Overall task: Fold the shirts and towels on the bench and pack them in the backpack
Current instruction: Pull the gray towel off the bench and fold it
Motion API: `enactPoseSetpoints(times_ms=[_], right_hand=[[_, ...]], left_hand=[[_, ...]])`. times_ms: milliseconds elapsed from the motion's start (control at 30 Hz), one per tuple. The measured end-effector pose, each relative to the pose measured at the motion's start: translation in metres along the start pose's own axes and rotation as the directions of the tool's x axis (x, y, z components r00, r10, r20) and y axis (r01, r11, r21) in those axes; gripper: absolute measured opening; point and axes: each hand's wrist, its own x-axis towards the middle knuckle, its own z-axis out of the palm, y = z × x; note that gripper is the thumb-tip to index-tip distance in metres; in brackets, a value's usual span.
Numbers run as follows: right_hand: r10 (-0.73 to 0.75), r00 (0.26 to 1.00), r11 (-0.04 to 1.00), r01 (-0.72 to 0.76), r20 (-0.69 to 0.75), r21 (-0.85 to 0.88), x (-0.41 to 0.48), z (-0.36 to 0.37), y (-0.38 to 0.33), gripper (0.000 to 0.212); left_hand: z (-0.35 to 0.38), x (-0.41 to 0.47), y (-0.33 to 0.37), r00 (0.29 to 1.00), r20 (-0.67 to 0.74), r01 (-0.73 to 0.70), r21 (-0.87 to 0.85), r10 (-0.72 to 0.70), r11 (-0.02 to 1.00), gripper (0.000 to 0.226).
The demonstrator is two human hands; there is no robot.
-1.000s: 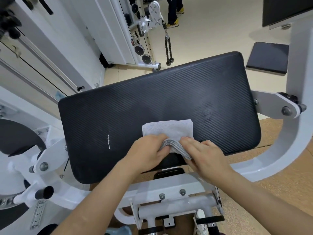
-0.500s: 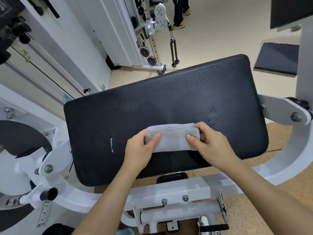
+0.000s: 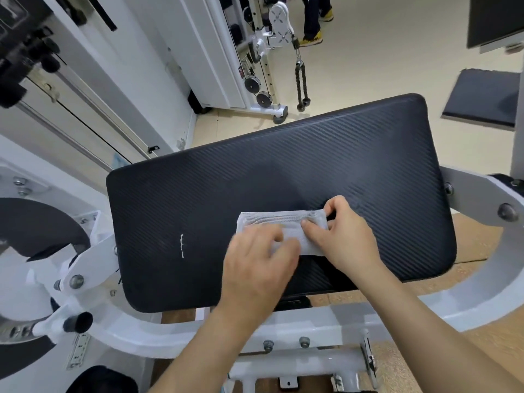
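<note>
A small grey towel (image 3: 279,224), folded into a thick rectangle, lies near the front middle of the black padded bench (image 3: 283,171). My left hand (image 3: 259,263) lies over the towel's near left part with fingers spread and fairly straight, blurred by motion. My right hand (image 3: 341,236) pinches the towel's right edge between thumb and curled fingers. No backpack is clearly in view.
The bench sits on a white machine frame (image 3: 297,321). A weight stack and cable machine (image 3: 266,52) stand behind at the left. A dark floor mat (image 3: 482,96) lies at the far right. A person's legs (image 3: 313,21) show at the top. A dark object (image 3: 102,380) sits at the bottom left.
The near half of the towel was folded over away from me, making a narrower bundle. My left hand has slid back over its near part; my right hand moved to the right edge.
</note>
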Motion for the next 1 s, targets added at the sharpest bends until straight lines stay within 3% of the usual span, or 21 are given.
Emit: enactPoseSetpoints(times_ms=[33, 100, 200, 267, 333, 367, 433, 533, 567, 600, 667, 700, 767, 867, 1000], right_hand=[[-0.004, 1.0, 1.0, 0.004, 0.003, 0.008, 0.0, 0.0, 0.0, 0.038], [-0.018, 1.0, 0.999, 0.018, 0.014, 0.036, 0.0, 0.001, 0.001, 0.038], [-0.033, 0.997, 0.994, 0.025, 0.074, 0.11, 0.003, -0.002, 0.006, 0.037], [-0.023, 0.977, 0.906, -0.07, 0.213, 0.416, 0.004, -0.014, 0.013, 0.032], [-0.002, 0.94, 0.726, -0.234, 0.342, 0.646, 0.004, -0.033, 0.025, 0.028], [0.015, 0.927, 0.675, -0.286, 0.374, 0.68, 0.002, -0.04, 0.032, 0.026], [0.048, 0.924, 0.67, -0.311, 0.379, 0.674, -0.006, -0.05, 0.045, 0.018], [0.071, 0.94, 0.717, -0.28, 0.332, 0.638, -0.029, -0.054, 0.046, 0.017], [0.059, 0.947, 0.725, -0.258, 0.315, 0.639, -0.037, -0.054, 0.042, 0.021], [0.024, 0.955, 0.744, -0.213, 0.294, 0.633, -0.047, -0.056, 0.033, 0.028], [-0.113, 0.956, 0.823, -0.063, 0.271, 0.564, -0.067, -0.06, 0.011, 0.056], [-0.175, 0.94, 0.856, -0.002, 0.294, 0.517, -0.077, -0.062, 0.0, 0.067], [-0.283, 0.865, 0.884, 0.068, 0.415, 0.462, -0.1, -0.063, -0.024, 0.067], [-0.405, 0.686, 0.885, 0.128, 0.604, 0.448, -0.15, -0.049, -0.052, 0.045], [-0.509, 0.642, 0.831, 0.193, 0.574, 0.522, -0.252, -0.014, -0.074, 0.032]], left_hand=[[0.005, -0.007, 0.003, 0.994, 0.062, -0.087, 0.011, 0.086, 0.996, 0.004], [0.02, -0.02, 0.0, 0.976, 0.21, -0.077, 0.066, 0.062, 0.995, 0.023], [0.037, -0.026, -0.008, 0.981, 0.188, 0.029, 0.111, -0.049, 0.993, 0.032], [0.045, -0.021, -0.008, 0.987, 0.149, 0.042, 0.097, -0.056, 0.994, 0.025], [0.049, -0.015, -0.009, 0.988, 0.147, 0.038, 0.079, -0.05, 0.996, 0.025], [0.048, -0.011, -0.011, 0.988, 0.144, 0.045, 0.072, -0.056, 0.996, 0.027], [0.048, -0.003, -0.013, 0.98, 0.176, 0.082, 0.064, -0.092, 0.995, 0.028], [0.031, 0.019, -0.005, 0.899, 0.318, 0.302, 0.048, -0.302, 0.952, 0.028], [0.025, 0.026, -0.001, 0.83, 0.367, 0.449, 0.009, -0.42, 0.894, 0.025], [0.011, 0.033, 0.004, 0.725, 0.422, 0.629, -0.084, -0.544, 0.773, 0.022], [-0.026, 0.035, 0.016, 0.489, 0.54, 0.872, -0.332, -0.685, 0.361, 0.014], [-0.047, 0.028, 0.023, 0.42, 0.565, 0.887, -0.422, -0.711, 0.189, 0.011], [-0.088, 0.004, 0.04, 0.349, 0.57, 0.84, -0.542, -0.744, -0.021, 0.014], [-0.145, -0.047, 0.067, 0.295, 0.54, 0.731, -0.659, -0.788, -0.177, 0.024], [-0.22, -0.124, 0.1, 0.16, 0.437, 0.633, -0.734, -0.885, -0.248, 0.019]])
